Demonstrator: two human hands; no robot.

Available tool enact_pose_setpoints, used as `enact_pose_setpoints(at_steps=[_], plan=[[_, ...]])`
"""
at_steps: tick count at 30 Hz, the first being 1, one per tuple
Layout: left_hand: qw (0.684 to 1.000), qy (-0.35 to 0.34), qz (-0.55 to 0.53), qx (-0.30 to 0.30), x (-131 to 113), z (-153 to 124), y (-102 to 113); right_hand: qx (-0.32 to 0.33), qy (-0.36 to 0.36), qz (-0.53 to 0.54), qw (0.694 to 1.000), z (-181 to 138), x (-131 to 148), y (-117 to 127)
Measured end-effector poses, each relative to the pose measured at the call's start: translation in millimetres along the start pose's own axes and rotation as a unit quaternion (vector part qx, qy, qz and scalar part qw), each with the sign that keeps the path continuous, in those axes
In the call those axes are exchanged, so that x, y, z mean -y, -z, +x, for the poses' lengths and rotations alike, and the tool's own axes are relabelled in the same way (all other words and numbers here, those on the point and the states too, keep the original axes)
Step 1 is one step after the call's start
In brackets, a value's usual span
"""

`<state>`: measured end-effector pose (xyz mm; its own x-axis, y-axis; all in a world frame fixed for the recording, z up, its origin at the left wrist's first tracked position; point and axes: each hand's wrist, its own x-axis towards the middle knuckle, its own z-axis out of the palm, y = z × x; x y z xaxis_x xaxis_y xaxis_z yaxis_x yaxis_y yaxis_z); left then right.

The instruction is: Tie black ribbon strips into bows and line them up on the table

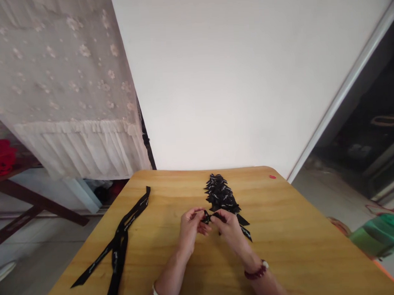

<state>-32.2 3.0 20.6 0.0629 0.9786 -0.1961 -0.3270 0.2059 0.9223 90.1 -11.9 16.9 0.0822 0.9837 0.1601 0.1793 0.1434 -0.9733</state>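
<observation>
Over the middle of a wooden table (pixel 302 247), my left hand (pixel 191 228) and my right hand (pixel 229 228) meet, both pinched on a small piece of black ribbon (pixel 207 216) with pale print. One tail of the ribbon trails down to the right past my right hand. Just beyond my fingers lies a pile of folded black ribbon bows (pixel 220 193), running toward the table's far edge. My left wrist carries a silver bangle, my right wrist a dark red bead bracelet.
Long black ribbon strips (pixel 122 237) lie on the left of the table, reaching its near edge. A small red object (pixel 272 177) sits near the far right corner. A white wall stands behind; a lace curtain (pixel 60 84) hangs left. A green object (pixel 380 235) lies on the floor right.
</observation>
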Motion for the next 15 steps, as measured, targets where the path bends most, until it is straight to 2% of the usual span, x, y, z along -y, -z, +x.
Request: enact_pose_setpoints(at_steps=[3,7,9,12,15], plan=[[0.999,-0.012,-0.016,-0.028,-5,0,3,-0.041,0.014,-0.028,0.999,1,-1,4],[1.000,0.018,-0.013,0.017,-3,1,5,-0.052,0.031,-0.035,0.998,1,-3,3],[0.999,0.028,-0.005,0.028,2,2,4,-0.048,0.024,0.003,0.999,0,-2,1],[0.999,-0.003,0.018,0.028,10,4,1,-0.054,-0.015,0.103,0.993,0,-1,0],[0.995,-0.055,0.061,0.049,17,5,-1,-0.043,-0.088,0.240,0.966,0,-1,2]])
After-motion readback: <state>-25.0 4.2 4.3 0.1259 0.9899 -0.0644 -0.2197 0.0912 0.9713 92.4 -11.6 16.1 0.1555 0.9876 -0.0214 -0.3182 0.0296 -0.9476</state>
